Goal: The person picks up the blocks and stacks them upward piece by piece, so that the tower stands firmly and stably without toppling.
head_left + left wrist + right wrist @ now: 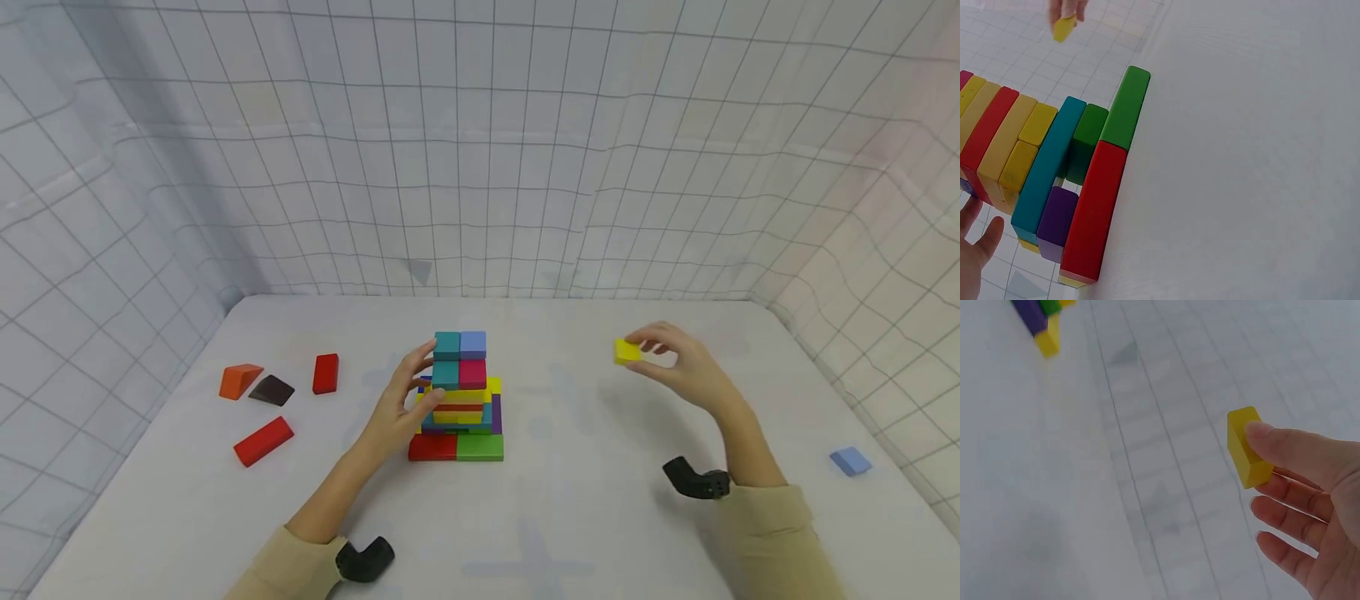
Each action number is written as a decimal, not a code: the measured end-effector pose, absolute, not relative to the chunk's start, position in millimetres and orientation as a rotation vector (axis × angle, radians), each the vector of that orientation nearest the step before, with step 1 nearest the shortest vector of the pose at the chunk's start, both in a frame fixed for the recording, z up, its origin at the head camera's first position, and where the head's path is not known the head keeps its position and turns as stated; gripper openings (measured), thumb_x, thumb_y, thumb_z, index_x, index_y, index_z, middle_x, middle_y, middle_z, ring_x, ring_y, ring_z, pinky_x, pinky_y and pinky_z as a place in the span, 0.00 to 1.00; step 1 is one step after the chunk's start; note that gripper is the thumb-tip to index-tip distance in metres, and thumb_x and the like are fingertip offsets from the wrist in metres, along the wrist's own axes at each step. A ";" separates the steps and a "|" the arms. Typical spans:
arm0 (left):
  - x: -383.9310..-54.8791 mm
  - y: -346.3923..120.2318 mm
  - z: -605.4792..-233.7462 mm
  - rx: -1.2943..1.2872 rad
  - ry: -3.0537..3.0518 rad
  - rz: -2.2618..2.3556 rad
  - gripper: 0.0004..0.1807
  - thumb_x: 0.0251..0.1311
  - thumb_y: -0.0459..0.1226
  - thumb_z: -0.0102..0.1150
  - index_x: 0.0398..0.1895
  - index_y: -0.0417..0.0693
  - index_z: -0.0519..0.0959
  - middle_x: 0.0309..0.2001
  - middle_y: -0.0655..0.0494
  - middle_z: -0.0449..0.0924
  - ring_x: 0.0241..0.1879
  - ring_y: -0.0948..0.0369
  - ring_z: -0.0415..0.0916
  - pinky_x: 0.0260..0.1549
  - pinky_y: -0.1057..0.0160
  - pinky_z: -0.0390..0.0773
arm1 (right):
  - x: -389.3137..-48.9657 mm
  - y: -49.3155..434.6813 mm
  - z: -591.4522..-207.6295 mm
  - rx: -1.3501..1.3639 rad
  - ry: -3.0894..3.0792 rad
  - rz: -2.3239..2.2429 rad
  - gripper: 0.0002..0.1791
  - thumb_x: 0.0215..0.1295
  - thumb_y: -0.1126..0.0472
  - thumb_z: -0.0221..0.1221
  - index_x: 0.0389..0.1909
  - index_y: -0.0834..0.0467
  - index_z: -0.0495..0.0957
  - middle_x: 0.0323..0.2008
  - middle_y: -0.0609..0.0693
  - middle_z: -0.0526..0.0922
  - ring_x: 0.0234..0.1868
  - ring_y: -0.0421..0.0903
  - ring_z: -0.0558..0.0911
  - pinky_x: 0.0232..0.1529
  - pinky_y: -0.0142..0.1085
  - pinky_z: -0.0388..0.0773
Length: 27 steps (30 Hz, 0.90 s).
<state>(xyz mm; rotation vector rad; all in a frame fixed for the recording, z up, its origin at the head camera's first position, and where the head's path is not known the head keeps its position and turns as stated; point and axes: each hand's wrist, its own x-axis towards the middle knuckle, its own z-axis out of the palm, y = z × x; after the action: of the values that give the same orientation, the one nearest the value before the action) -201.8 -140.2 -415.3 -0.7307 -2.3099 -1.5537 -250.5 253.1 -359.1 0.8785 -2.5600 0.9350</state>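
A tower of colored wooden blocks [459,408] stands mid-table, with a red block [1094,212] and a green block [1126,106] at its base. Teal, blue and crimson blocks form its top. Along the tower's left side is my left hand [397,410], its fingers loosely bent; whether the fingertips touch the blocks I cannot tell. To the right, my right hand [678,362] pinches a small yellow block [1249,450] between thumb and fingers, held above the table.
On the left lie an orange block [239,381], a dark block [272,390] and two red blocks, one short [326,373] and one longer [263,442]. A light blue block [851,461] lies far right. A gridded white curtain [480,167] surrounds the back and sides.
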 end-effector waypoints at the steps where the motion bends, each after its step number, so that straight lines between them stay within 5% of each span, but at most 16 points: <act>1: -201.7 -140.1 -415.2 -0.732 -2.308 -1.553 0.36 0.59 0.30 0.53 0.69 0.53 0.52 0.67 0.51 0.54 0.61 0.53 0.59 0.54 0.52 0.69 | -250.0 237.1 -354.2 0.925 -2.541 0.963 0.18 0.50 0.68 0.66 0.44 0.61 0.77 0.41 0.49 0.78 0.39 0.46 0.74 0.40 0.30 0.72; 8: -199.9 -139.0 -410.9 -0.717 -2.314 -1.545 0.36 0.58 0.27 0.52 0.69 0.49 0.52 0.66 0.47 0.55 0.61 0.50 0.59 0.53 0.45 0.68 | -237.6 140.3 -328.1 1.187 -2.417 1.128 0.18 0.49 0.66 0.67 0.44 0.60 0.78 0.42 0.49 0.78 0.40 0.45 0.74 0.43 0.33 0.73; 15: -189.2 -134.4 -392.6 -0.741 -2.322 -1.490 0.33 0.58 0.26 0.51 0.66 0.38 0.52 0.64 0.39 0.55 0.59 0.44 0.61 0.53 0.48 0.70 | -230.1 79.7 -320.6 1.390 -2.361 1.072 0.17 0.50 0.61 0.67 0.42 0.61 0.78 0.41 0.49 0.78 0.44 0.42 0.73 0.47 0.32 0.74; 22: -202.0 -141.4 -412.8 -0.788 -2.293 -1.532 0.35 0.60 0.30 0.52 0.69 0.50 0.51 0.67 0.50 0.54 0.61 0.51 0.60 0.54 0.50 0.68 | -232.3 58.8 -323.6 1.433 -2.306 0.857 0.16 0.51 0.59 0.67 0.42 0.60 0.80 0.40 0.49 0.80 0.45 0.44 0.74 0.50 0.36 0.70; 27: -202.0 -141.3 -412.9 -0.788 -2.285 -1.533 0.35 0.59 0.27 0.52 0.69 0.49 0.52 0.67 0.50 0.54 0.61 0.51 0.60 0.53 0.46 0.67 | -232.7 55.7 -325.5 1.408 -2.297 0.791 0.16 0.50 0.57 0.67 0.40 0.58 0.81 0.40 0.48 0.79 0.46 0.44 0.74 0.50 0.38 0.68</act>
<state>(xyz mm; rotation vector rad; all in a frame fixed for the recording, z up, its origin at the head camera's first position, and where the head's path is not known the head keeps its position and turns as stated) -202.0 -141.3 -412.9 -0.7875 -2.2853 -1.5331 -232.7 55.7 -325.5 1.4082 -2.2974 0.7906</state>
